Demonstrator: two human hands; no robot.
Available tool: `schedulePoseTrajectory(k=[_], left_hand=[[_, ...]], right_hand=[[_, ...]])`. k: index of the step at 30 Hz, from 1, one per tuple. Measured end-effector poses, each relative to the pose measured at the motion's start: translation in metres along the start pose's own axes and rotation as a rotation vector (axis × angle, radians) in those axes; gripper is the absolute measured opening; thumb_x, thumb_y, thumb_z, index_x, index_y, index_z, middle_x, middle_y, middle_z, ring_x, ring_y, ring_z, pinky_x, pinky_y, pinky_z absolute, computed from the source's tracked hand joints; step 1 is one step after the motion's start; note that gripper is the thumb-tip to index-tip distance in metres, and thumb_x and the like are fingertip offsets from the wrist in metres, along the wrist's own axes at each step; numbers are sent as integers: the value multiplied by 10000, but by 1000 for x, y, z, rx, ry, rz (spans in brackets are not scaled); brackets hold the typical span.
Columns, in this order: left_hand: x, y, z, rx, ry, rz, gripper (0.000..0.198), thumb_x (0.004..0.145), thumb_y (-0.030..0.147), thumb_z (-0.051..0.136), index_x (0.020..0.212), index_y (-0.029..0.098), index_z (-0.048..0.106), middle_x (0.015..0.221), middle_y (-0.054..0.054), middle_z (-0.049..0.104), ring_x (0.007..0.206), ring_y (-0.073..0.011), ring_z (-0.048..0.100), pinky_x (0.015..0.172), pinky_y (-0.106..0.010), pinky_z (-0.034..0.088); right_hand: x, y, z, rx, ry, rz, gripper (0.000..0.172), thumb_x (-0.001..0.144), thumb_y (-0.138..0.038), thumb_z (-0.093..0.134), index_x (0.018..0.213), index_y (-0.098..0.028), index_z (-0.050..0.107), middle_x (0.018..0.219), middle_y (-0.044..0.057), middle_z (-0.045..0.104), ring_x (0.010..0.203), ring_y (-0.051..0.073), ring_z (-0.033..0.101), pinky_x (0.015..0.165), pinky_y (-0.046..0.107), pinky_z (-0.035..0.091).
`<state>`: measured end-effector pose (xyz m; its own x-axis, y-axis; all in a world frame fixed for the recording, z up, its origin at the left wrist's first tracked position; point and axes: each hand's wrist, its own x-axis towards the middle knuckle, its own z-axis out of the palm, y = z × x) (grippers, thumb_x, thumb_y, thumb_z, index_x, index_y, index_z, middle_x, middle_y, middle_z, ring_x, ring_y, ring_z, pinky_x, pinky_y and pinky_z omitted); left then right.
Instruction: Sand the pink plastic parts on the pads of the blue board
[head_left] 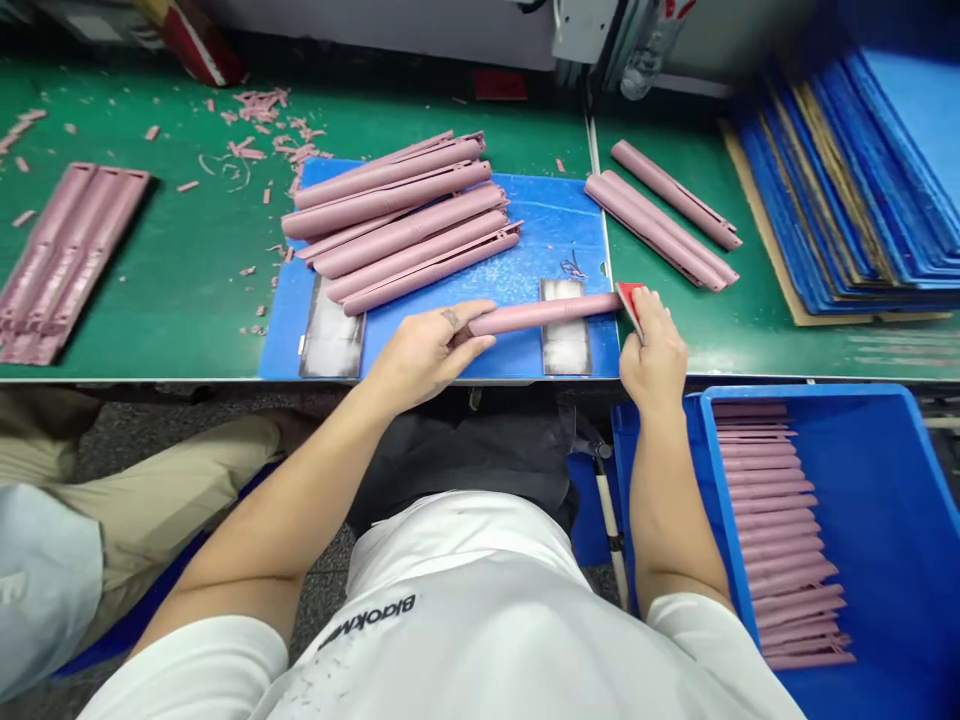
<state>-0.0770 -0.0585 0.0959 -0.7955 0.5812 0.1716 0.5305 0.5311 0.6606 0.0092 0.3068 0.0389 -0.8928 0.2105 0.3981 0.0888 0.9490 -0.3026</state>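
A long pink plastic tube-shaped part [544,314] lies nearly level above the front of a blue mat [480,350]. My left hand [433,350] is closed around its left end, thumb below and fingers above. At its right end, my right hand [654,345] grips a red flat pad [631,298] with a pale underside, held tilted against the tip of the part. Beneath the pink part is a grey-white worn patch [566,345], and a second such patch [332,335] is at the left. Several similar pink parts [405,225] are piled behind my hands.
Two or three pink parts [667,230] rest on the green table [697,340] at right. A stack of blue sheets [847,190] stands beyond. The blue bin [892,500] at lower right holds several pink parts. Pink scraps [259,105] litter the left; a seated person's leg [180,470] is nearby.
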Motion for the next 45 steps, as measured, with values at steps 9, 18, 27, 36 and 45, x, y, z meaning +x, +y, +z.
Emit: schedulePoseTrajectory(k=[9,18,27,36,45], left_hand=[[-17,15,26,-131,148,55,398,1124,457,683,1393,193,810,1017,-65,821,833,-195,753,877,-281,604],[-30,30,26,-217,262,13,305,1060,430,757,1222,192,857,802,-18,786,618,-156,673,679,-266,592],[-24,20,17,-83,306,199,301,1084,317,740,1353,222,837,1137,-107,830,962,-236,805,943,-348,669],[-7,11,8,-103,161,-22,444,1071,469,743,1434,220,802,1212,-99,843,933,-225,772,930,-325,635],[-15,30,19,-52,265,11,347,1083,510,765,1259,224,854,988,-55,859,741,-186,753,786,-283,618]], right_hand=[[3,-81,-6,-44,-30,-60,744,987,-91,422,1685,-215,648,1703,122,653,1660,290,566,1425,617,404],[13,-82,-15,21,-135,-79,712,1007,-90,394,1628,-226,714,1659,102,695,1633,299,598,1421,637,411],[25,-21,-5,-96,-167,91,756,982,-76,423,1705,-168,622,1712,146,642,1644,298,585,1428,625,386],[8,-89,-8,31,-69,-121,770,1025,-92,417,1752,-284,582,1760,74,598,1692,303,522,1446,616,376],[15,-99,-16,95,-97,-204,743,1075,-107,368,1768,-299,557,1740,45,623,1683,284,536,1469,619,334]])
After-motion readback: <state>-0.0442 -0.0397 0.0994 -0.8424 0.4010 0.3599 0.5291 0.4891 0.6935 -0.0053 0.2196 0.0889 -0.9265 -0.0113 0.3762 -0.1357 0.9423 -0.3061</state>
